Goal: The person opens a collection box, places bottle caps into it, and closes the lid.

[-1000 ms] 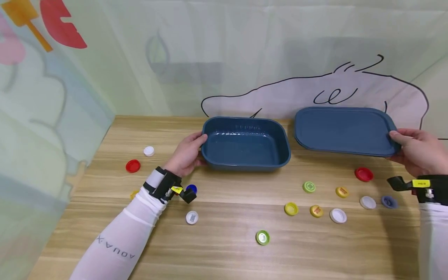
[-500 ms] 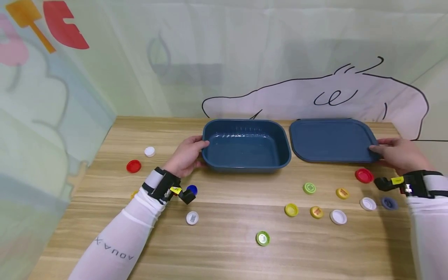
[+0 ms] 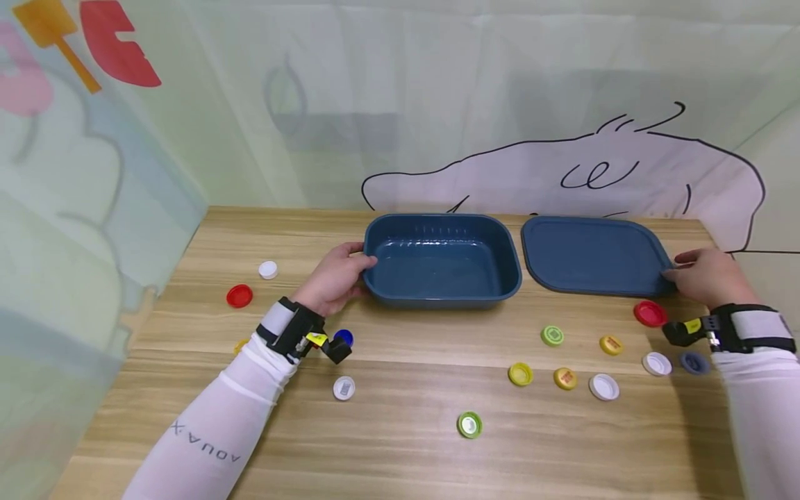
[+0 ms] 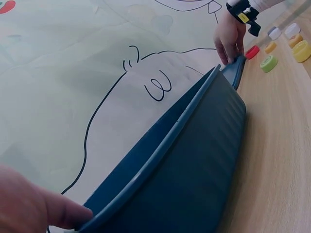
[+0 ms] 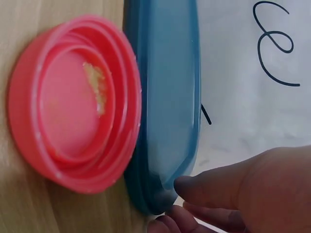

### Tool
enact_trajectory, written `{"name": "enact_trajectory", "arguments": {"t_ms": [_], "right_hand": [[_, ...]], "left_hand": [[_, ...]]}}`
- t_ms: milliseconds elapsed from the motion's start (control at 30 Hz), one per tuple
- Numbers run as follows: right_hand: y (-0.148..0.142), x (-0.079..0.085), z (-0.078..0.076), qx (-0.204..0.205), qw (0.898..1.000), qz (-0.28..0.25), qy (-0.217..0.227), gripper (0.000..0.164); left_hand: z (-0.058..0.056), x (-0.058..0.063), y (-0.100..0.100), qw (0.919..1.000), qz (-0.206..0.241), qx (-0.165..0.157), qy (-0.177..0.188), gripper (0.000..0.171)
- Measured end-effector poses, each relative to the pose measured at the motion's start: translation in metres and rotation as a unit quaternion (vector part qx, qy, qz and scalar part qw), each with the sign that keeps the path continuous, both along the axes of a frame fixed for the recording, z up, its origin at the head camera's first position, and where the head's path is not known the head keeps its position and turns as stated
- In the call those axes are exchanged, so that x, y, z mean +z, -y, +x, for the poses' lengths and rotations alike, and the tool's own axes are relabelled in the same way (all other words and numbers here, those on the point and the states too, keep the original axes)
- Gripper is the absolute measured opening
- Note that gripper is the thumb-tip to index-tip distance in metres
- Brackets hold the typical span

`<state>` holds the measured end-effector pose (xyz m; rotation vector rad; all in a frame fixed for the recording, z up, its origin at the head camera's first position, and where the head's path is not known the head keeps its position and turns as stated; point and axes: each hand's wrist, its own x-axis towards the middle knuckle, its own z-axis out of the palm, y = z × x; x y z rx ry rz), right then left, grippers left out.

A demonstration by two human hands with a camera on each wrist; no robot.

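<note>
The tub (image 3: pixel 440 267) my left grip (image 3: pixel 334 278) holds is smooth plastic, glossy inside, where light glints. The lid (image 3: pixel 594 253) at my right grip (image 3: pixel 712 278) is smooth plastic too, matt from above, faintly sheened up close. The red cap (image 5: pixel 70 109) is ridged plastic with a rough-looking yellowish patch (image 5: pixel 96 87) inside. My sleeves (image 3: pixel 203 430) are thin, wrinkled cloth. The table (image 3: pixel 381 451) shows wood grain; the backdrop (image 3: pixel 437 83) is creased, sheet-like.
</note>
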<state>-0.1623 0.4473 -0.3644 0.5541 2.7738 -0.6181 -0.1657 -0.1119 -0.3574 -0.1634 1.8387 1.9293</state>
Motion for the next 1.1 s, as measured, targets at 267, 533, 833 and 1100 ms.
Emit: {"name": "enact_trajectory", "arguments": {"t_ms": [267, 533, 833, 1100], "right_hand": [[0.017, 0.012, 0.005, -0.017, 0.999, 0.011, -0.040, 0.062], [0.062, 0.037, 0.020, 0.060, 0.990, 0.031, -0.123, 0.067], [0.125, 0.063, 0.037, 0.164, 0.963, 0.029, -0.213, 0.063], [0.175, 0.067, 0.051, 0.243, 0.930, 0.022, -0.276, 0.061]], "left_hand": [[0.000, 0.001, -0.003, 0.9999, -0.011, 0.005, -0.001, 0.056], [0.000, -0.001, 0.000, 0.9992, -0.023, 0.021, -0.026, 0.056], [0.006, 0.012, 0.010, 0.9821, -0.136, 0.048, -0.121, 0.060], [0.023, 0.023, 0.035, 0.8711, -0.369, 0.049, -0.321, 0.062]]}}
